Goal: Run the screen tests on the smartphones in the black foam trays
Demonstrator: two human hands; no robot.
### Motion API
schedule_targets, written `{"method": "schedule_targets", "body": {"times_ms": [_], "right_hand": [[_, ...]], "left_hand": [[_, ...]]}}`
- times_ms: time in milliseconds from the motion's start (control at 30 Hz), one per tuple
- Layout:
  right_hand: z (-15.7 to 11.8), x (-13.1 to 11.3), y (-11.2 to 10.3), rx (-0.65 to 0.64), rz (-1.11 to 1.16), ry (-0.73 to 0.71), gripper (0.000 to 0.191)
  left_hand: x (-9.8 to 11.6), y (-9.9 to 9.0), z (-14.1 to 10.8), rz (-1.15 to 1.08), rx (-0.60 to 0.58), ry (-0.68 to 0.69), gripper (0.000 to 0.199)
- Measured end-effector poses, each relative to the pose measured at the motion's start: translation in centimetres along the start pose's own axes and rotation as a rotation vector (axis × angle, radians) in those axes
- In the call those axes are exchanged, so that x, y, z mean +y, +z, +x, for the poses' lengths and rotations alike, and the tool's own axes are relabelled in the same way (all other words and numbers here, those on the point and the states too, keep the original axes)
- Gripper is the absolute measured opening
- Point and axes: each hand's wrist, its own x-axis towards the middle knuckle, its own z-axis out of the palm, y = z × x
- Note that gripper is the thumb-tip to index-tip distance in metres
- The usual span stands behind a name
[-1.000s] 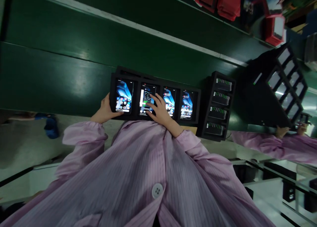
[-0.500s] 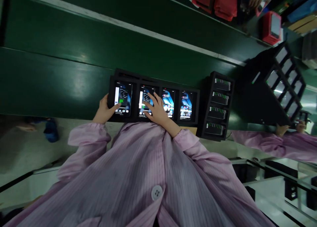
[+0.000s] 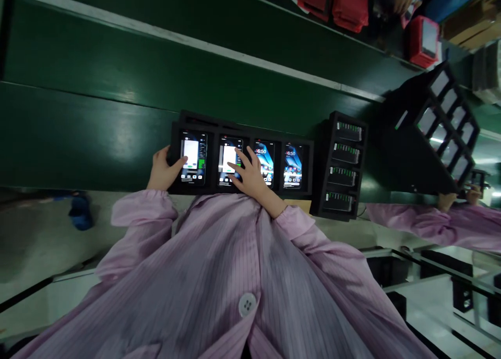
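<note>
Several phones with lit screens lie in a row in a black tray (image 3: 310,166) at the near edge of the green table. My left hand (image 3: 162,168) is at the tray's left end, its thumb over the leftmost phone (image 3: 199,145). Over the second phone (image 3: 226,163) my right hand (image 3: 250,176) spreads its fingers, with fingertips at the screen. Both of these screens show a white panel. The third phone (image 3: 264,153) and the rightmost phone (image 3: 293,166) show a blue wallpaper with the time. Neither hand grasps a phone.
Right of the tray stands another black tray (image 3: 332,166) of dark devices. Farther right, a person's hands are at a big stack of black trays (image 3: 407,134). Red pouches (image 3: 350,7) and a red box (image 3: 422,43) lie across the green table (image 3: 117,82).
On the two left phones, the white area has moved right and grown over the dark text panel. My left thumb has drawn slightly left; my right hand has barely moved.
</note>
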Motion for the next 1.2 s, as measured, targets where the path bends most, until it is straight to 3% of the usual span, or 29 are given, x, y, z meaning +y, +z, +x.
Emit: {"method": "schedule_targets", "body": {"times_ms": [100, 233, 367, 433, 667, 867, 1067, 1200], "right_hand": [[0.0, 0.0, 0.1, -0.008, -0.005, 0.013, 0.034], [-0.3, 0.7, -0.1, 0.033, -0.005, 0.074, 0.033], [-0.3, 0.4, -0.1, 0.015, 0.010, 0.037, 0.040], [-0.3, 0.1, 0.0, -0.014, 0.019, 0.006, 0.041], [-0.8, 0.5, -0.1, 0.038, 0.014, 0.086, 0.034], [-0.9, 0.2, 0.0, 0.005, 0.008, 0.028, 0.043], [-0.9, 0.2, 0.1, 0.052, 0.023, 0.090, 0.033], [-0.9, 0.3, -0.1, 0.046, 0.028, 0.066, 0.037]], "left_hand": [[0.7, 0.3, 0.2, 0.017, -0.023, -0.060, 0.081], [1.4, 0.6, -0.2, 0.009, -0.032, -0.019, 0.100], [1.7, 0.0, 0.0, 0.003, -0.042, -0.080, 0.074], [2.0, -0.2, 0.1, 0.020, -0.047, -0.097, 0.071], [2.5, 1.0, -0.9, 0.054, -0.036, 0.024, 0.117], [1.5, 0.7, -1.0, -0.026, -0.018, 0.033, 0.096], [2.2, 1.3, -1.6, 0.028, -0.017, 0.018, 0.112], [2.0, 1.3, -1.4, -0.004, -0.013, 0.017, 0.107]]}}
